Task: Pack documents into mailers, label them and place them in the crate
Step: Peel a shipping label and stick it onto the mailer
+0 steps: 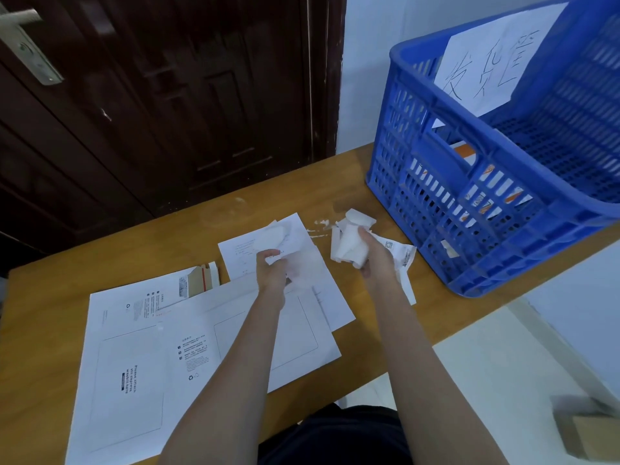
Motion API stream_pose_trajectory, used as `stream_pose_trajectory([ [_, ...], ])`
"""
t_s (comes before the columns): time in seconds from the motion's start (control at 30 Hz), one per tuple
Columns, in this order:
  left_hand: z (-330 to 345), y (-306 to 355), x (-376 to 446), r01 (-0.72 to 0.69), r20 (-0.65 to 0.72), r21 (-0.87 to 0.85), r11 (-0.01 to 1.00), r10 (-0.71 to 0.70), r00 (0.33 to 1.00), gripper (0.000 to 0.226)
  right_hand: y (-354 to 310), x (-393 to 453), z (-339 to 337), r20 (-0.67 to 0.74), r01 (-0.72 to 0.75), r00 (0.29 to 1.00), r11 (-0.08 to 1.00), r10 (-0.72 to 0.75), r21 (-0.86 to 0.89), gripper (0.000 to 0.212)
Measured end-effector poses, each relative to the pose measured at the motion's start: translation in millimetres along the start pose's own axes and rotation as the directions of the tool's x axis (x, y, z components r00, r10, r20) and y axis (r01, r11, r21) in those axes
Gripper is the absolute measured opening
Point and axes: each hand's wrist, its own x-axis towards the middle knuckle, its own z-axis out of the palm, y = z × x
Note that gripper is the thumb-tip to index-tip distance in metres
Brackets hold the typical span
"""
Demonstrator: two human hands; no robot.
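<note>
Head view, left hand (pixel 272 268) grip pinching blurred paper (pixel 272 237); right hand (pixel 375 254) clutching crumpled backing scraps (pixel 347 241), upright

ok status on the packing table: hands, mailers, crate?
Left hand pinches a blurred white scrap; right hand grips crumpled white backing paper. Mailers flat on table, unpacked. Blue crate holds earlier mailers.

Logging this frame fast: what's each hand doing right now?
Left hand: fingers curled on a white paper strip, blurred.
Right hand: grips a wad of white paper scraps.
</note>
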Motion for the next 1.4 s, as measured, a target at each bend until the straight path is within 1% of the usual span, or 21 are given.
stream_pose_trajectory([
  [0.1, 12, 4, -9, -0.053, 0.191, 0.109, 0.993, 0.032, 0.981, 0.023, 1, -3, -6, 0.034, 0.055, 0.998, 0.996, -0.053, -0.07, 0.037],
  [0.2, 24, 7, -17, -0.136, 0.475, 0.135, 0.981, 0.056, 0.878, 0.037, 1, -5, -13, 0.04, 0.156, 0.988, 0.976, -0.152, -0.155, 0.036],
  [0.27, 34, 8, -19, -0.132, 0.521, 0.088, 0.987, 0.067, 0.851, 0.041, 2, -7, -16, 0.028, 0.214, 0.977, 0.956, -0.213, -0.202, 0.041],
  [0.33, 44, 7, -18, -0.21, 0.484, 0.187, 0.96, 0.096, 0.87, 0.043, 1, -8, -20, 0.005, 0.249, 0.967, 0.943, -0.254, -0.219, 0.045],
  [0.4, 53, 5, -17, -0.391, 0.495, 0.431, 0.813, 0.149, 0.856, 0.041, 2, -9, -25, -0.019, 0.269, 0.959, 0.933, -0.281, -0.238, 0.043],
  [0.5, 60, 0, -20, -0.612, 0.511, 0.645, 0.457, 0.338, 0.79, 0.037, 4, -10, -31, -0.03, 0.277, 0.956, 0.93, -0.292, -0.242, 0.034],
  [0.6, 65, 0, -21, -0.683, 0.51, 0.626, 0.377, 0.465, 0.724, 0.034, 3, -15, -34, -0.043, 0.292, 0.95, 0.932, -0.308, -0.213, 0.024],
  [0.73, 65, 0, -19, -0.743, 0.652, 0.631, 0.224, 0.365, 0.664, 0.047, 3, -21, -35, -0.068, 0.328, 0.935, 0.923, -0.347, -0.199, 0.012],
  [0.8, 64, 1, -20, -0.745, 0.682, 0.651, 0.147, 0.319, 0.659, 0.048, 5, -23, -34, -0.066, 0.344, 0.928, 0.912, -0.366, -0.225, 0.009],
  [0.83, 64, 2, -21, -0.735, 0.669, 0.662, 0.146, 0.328, 0.667, 0.047, 6, -23, -33, -0.064, 0.356, 0.922, 0.899, -0.383, -0.254, 0.009],
  [0.9, 64, 3, -22, -0.725, 0.607, 0.656, 0.209, 0.426, 0.671, 0.039, 9, -25, -31, -0.049, 0.386, 0.902, 0.854, -0.428, -0.35, 0.014],
  [0.93, 64, 4, -24, -0.713, 0.558, 0.639, 0.289, 0.464, 0.688, 0.032, 9, -27, -29, -0.034, 0.405, 0.889, 0.819, -0.456, -0.406, 0.017],
  [0.97, 65, 6, -25, -0.683, 0.498, 0.6, 0.417, 0.473, 0.727, 0.026, 10, -29, -27, -0.012, 0.425, 0.876, 0.782, -0.483, -0.457, 0.018],
  [1.0, 64, 8, -26, -0.605, 0.437, 0.531, 0.594, 0.42, 0.795, 0.022, 12, -31, -25, 0.017, 0.441, 0.866, 0.747, -0.5, -0.498, 0.018],
  [1.03, 64, 12, -29, -0.455, 0.404, 0.418, 0.786, 0.288, 0.868, 0.022, 14, -33, -21, 0.057, 0.462, 0.855, 0.709, -0.515, -0.534, 0.018],
  [1.07, 62, 16, -31, -0.252, 0.399, 0.298, 0.921, 0.12, 0.909, 0.025, 16, -35, -17, 0.105, 0.483, 0.846, 0.667, -0.524, -0.566, 0.017],
  [1.1, 59, 19, -32, -0.083, 0.411, 0.194, 0.978, -0.004, 0.911, 0.025, 19, -36, -12, 0.159, 0.507, 0.834, 0.619, -0.529, -0.599, 0.016],
  [1.13, 54, 21, -31, -0.001, 0.416, 0.138, 0.99, -0.057, 0.908, 0.023, 23, -35, -7, 0.21, 0.523, 0.825, 0.569, -0.524, -0.634, 0.015],
  [1.23, 39, 17, -21, 0.031, 0.31, 0.102, 0.994, -0.062, 0.949, 0.017, 37, -35, 7, 0.372, 0.582, 0.79, 0.407, -0.487, -0.704, 0.015],
  [1.33, 22, 13, -11, 0.057, 0.13, 0.034, 0.998, -0.061, 0.99, 0.026, 53, -39, 21, 0.538, 0.678, 0.663, 0.113, -0.521, -0.727, 0.024],
  [1.4, 12, 10, -9, 0.068, 0.071, 0.01, 0.998, -0.068, 0.995, 0.025, 56, -46, 28, 0.611, 0.669, 0.633, -0.062, -0.474, -0.741, 0.023],
])
